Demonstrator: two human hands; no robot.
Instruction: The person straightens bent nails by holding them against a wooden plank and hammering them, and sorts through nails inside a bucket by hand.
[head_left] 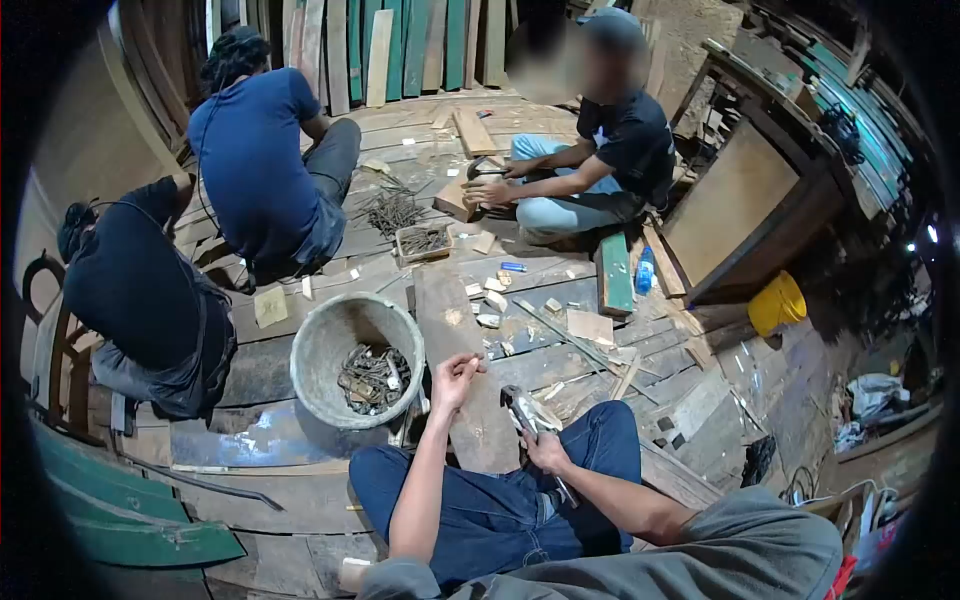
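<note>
My right hand is wrapped round the handle of a hammer, its metal head pointing forward over my lap. My left hand is raised above a brown wooden board, with thumb and fingers pinched together. A tiny dark bit shows at those fingertips, too small to name. Left of that hand stands a grey bucket. Tangled metal scraps, which look like old nails, lie inside it.
Two people sit at the left, and another works on a wooden block ahead. A tray of nails, wood chips, a green block, a blue bottle and a yellow bucket stand about the plank floor.
</note>
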